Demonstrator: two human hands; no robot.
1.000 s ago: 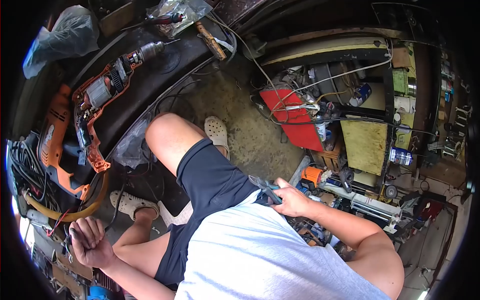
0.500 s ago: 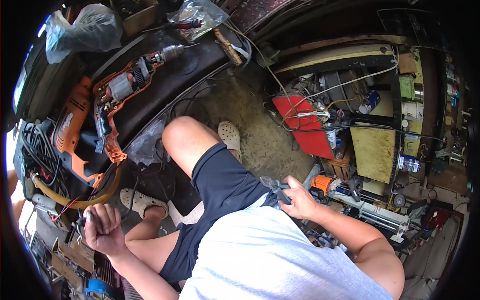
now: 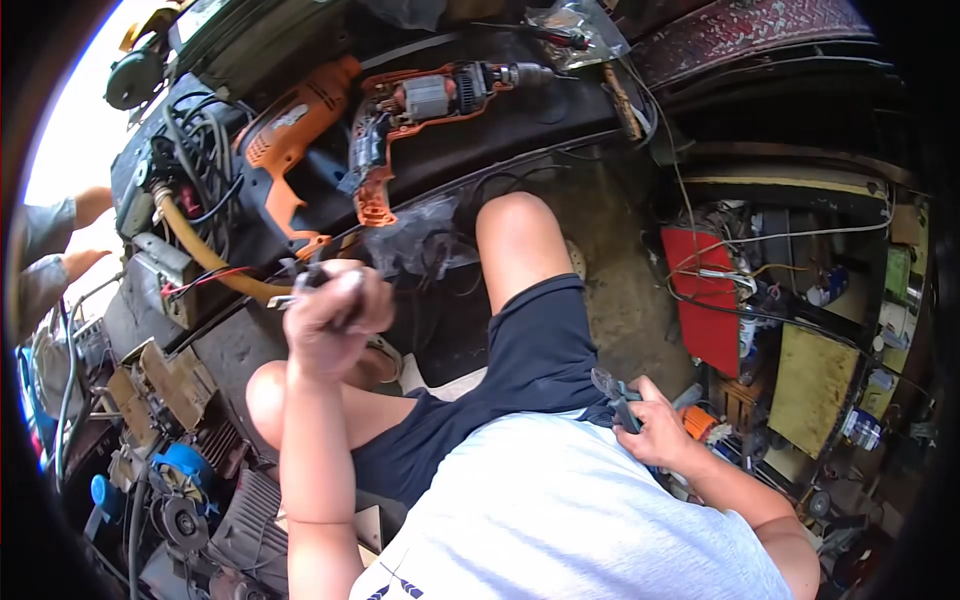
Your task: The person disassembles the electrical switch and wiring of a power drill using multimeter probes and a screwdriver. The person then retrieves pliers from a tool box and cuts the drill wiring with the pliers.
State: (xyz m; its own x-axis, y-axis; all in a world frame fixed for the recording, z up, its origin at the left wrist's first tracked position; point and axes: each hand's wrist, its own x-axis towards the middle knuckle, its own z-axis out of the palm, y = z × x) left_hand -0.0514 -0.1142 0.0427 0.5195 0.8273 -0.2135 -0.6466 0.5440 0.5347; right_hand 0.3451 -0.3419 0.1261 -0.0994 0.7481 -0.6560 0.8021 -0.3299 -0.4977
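My right hand (image 3: 655, 428) is wrapped round a pair of pliers (image 3: 622, 405) with dark grips, held low by the shorts leg. My left hand (image 3: 340, 315), slightly blurred, is raised with its fingers curled around something small and dark that I cannot make out; bits of it stick out at the fingertips. Beyond this hand, on the dark bench, lies an opened electric drill (image 3: 430, 100), its motor and gears exposed in an orange housing half. Beside it rests the other orange housing half (image 3: 290, 130). A yellowish hose (image 3: 205, 245) curves behind the left hand.
A hammer (image 3: 622, 100) and a clear plastic bag (image 3: 580, 30) lie at the bench's far end. Shelves with a red panel (image 3: 705, 300) stand to the right. Motor parts (image 3: 185, 520) crowd the lower left. Another person's limbs (image 3: 85, 210) show at the left edge.
The view has swung left, so the bench appears further right. My left hand has risen and moved toward the drill parts, still closed. My right hand keeps hold of the pliers near the thigh.
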